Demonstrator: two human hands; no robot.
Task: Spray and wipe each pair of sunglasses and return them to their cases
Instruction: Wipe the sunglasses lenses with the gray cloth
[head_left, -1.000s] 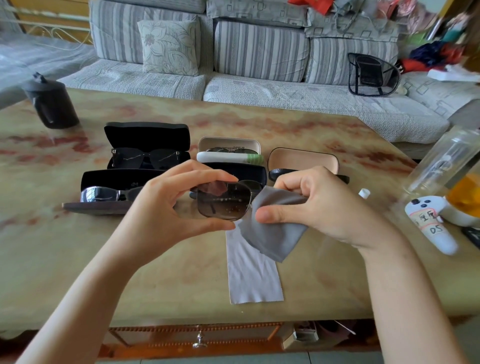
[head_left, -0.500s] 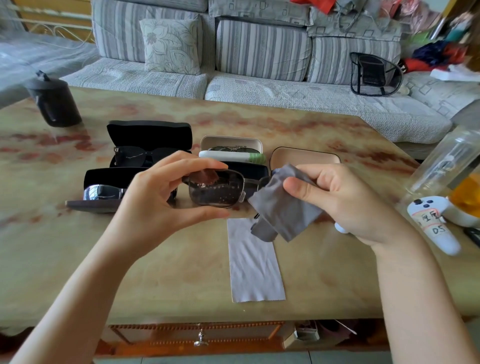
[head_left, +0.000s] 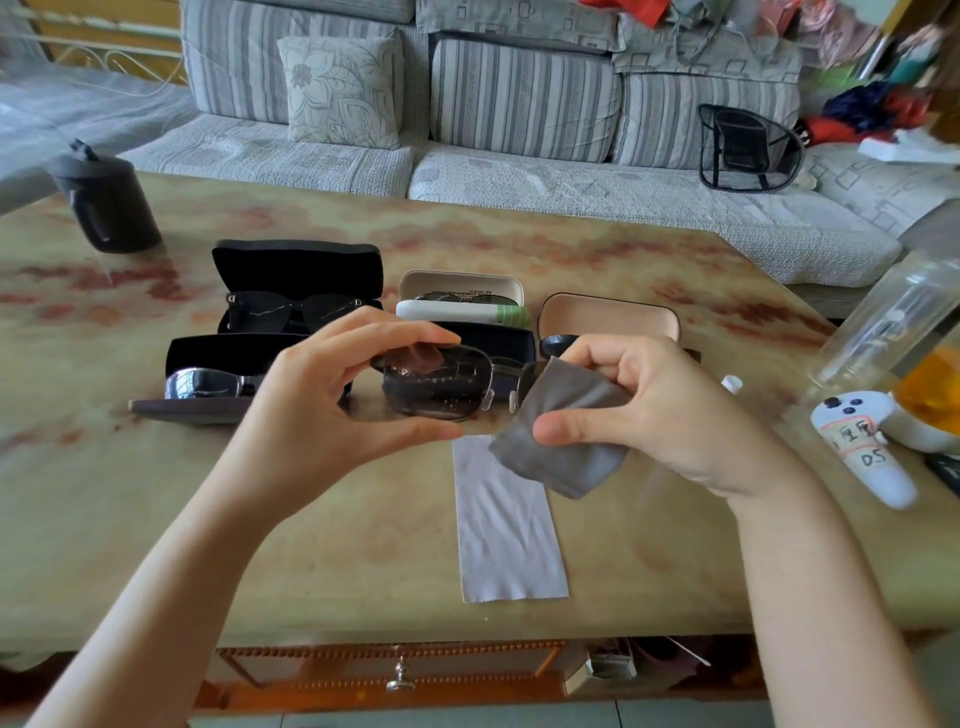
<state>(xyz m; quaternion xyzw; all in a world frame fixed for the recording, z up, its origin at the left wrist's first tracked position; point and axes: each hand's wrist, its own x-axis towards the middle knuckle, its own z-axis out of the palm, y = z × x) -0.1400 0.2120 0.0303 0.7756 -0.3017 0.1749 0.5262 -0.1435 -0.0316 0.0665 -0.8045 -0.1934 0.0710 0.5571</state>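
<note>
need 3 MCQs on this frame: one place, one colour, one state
1. Where is the pale cloth strip? A on a chair B flat on the table C in a case
2. Colour of the cloth in the right hand? A red B grey C yellow
3. Rear-left black case? A shut B open, empty C open, sunglasses inside
1B: it lies flat near the table's front edge. 2B: grey folds show. 3C: lid up, dark sunglasses inside.

Sunglasses L hand, cloth R hand
</note>
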